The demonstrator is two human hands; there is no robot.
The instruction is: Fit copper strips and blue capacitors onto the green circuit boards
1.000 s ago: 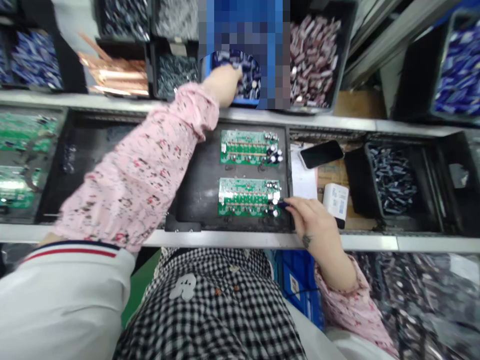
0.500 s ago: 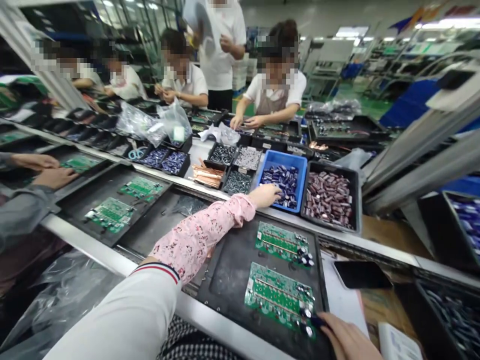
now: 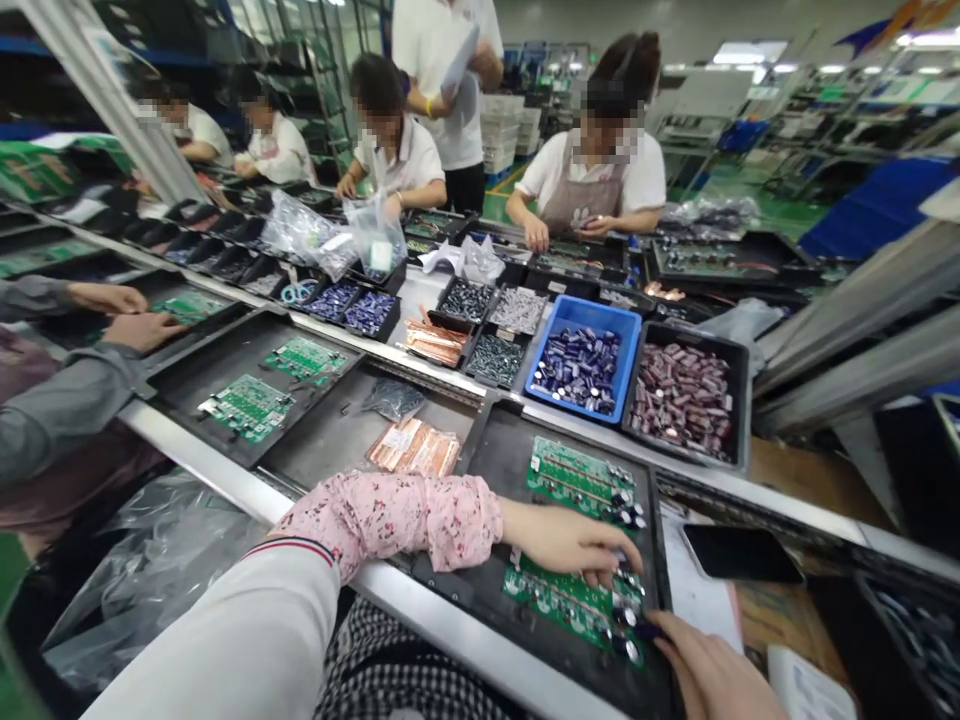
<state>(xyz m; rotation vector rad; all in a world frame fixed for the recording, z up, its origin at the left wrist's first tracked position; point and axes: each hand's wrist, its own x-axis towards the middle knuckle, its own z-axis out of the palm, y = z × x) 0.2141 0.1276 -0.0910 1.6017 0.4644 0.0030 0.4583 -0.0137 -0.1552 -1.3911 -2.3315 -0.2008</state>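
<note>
Right grip [image 3: 716, 669] pinches a small dark part [image 3: 648, 631] at the right end of the nearer circuit board [image 3: 551, 600], whose long axis slants toward that grip, in a black tray [image 3: 498, 440]. Left grip [image 3: 579, 545] hangs over the board's far edge, palm down, fingers curled; whether it holds anything, I cannot tell.

Dark phone [image 3: 741, 553] is lying partly on white paper [image 3: 703, 600], clear bags [image 3: 292, 225] are lying bunched, standing person [image 3: 454, 125] is holding sheets [image 3: 459, 62].
</note>
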